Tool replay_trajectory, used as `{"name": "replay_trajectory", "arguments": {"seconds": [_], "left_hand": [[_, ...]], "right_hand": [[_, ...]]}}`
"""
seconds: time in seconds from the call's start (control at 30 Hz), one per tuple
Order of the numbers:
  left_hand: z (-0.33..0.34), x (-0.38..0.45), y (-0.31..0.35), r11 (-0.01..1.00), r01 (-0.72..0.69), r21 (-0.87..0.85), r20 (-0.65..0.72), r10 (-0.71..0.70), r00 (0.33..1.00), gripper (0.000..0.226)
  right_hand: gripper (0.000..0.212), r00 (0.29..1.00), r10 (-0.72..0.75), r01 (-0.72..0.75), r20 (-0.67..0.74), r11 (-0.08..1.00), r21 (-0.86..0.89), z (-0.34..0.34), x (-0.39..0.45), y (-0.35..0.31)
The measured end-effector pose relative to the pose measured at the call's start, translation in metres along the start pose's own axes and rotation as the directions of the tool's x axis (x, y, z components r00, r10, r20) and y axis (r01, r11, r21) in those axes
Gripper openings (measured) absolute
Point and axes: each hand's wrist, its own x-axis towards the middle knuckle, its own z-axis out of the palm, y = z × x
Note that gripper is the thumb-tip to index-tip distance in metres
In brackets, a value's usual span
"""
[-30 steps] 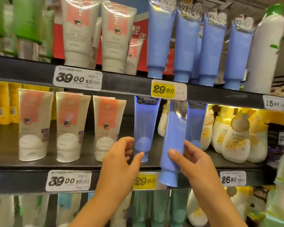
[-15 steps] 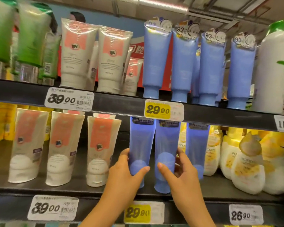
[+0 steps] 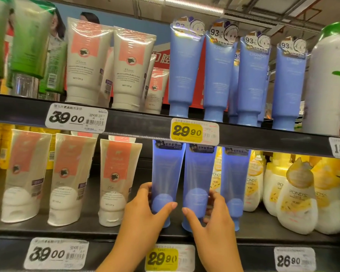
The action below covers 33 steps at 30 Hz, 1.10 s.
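Three blue tubes stand cap-down on the lower shelf [image 3: 71, 231] of a shop rack. My left hand [image 3: 143, 214] grips the left blue tube [image 3: 166, 173] near its cap, thumb across the front and fingers behind. My right hand [image 3: 212, 218] holds the middle blue tube [image 3: 199, 173] the same way, thumb on its front and fingers curled round its right side. The third blue tube [image 3: 235, 179] stands untouched just right of my right hand. Both held tubes stand upright on the shelf.
White-and-pink tubes [image 3: 116, 181] stand left of the blue ones, yellow-white pump bottles [image 3: 296, 199] to the right. The upper shelf [image 3: 137, 122] carries more white tubes, several blue tubes [image 3: 185, 75] and green tubes [image 3: 31, 42]. Price tags [image 3: 186, 132] line the shelf edges.
One second ago my right hand held the middle blue tube tilted out past the shelf edge. It has since been set upright in line between its neighbours. The view has tilted upward.
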Motion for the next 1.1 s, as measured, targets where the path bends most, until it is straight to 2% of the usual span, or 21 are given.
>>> {"name": "replay_trajectory", "arguments": {"seconds": [0.1, 0.3, 0.5, 0.87, 0.97, 1.1], "left_hand": [[0.001, -0.002, 0.001, 1.0, 0.015, -0.008, -0.015, -0.015, 1.0, 0.052], [-0.003, -0.006, 0.006, 0.998, 0.049, -0.042, -0.019, -0.05, 0.999, 0.048], [-0.016, -0.013, 0.015, 0.993, 0.075, -0.096, 0.043, -0.071, 0.997, 0.036], [-0.042, -0.033, 0.031, 0.958, 0.17, -0.232, 0.157, -0.136, 0.978, 0.034], [-0.049, -0.04, 0.033, 0.934, 0.2, -0.296, 0.19, -0.147, 0.971, 0.033], [-0.056, -0.054, 0.031, 0.906, 0.216, -0.365, 0.243, -0.131, 0.961, 0.031]], "right_hand": [[0.064, 0.999, 0.005, -0.006, -0.032, 0.999, -0.047, 0.003, -0.002, -0.002], [0.068, 0.995, 0.021, -0.038, -0.1, 0.984, -0.172, 0.008, -0.002, -0.006], [0.069, 0.991, 0.021, -0.054, -0.131, 0.967, -0.251, 0.01, -0.002, -0.009], [0.065, 0.989, 0.025, -0.061, -0.146, 0.967, -0.246, 0.004, -0.007, -0.016], [0.06, 0.988, 0.004, -0.044, -0.152, 0.965, -0.257, -0.001, -0.015, -0.023], [0.036, 0.985, -0.059, 0.027, -0.16, 0.98, -0.197, -0.01, -0.028, -0.033]]}}
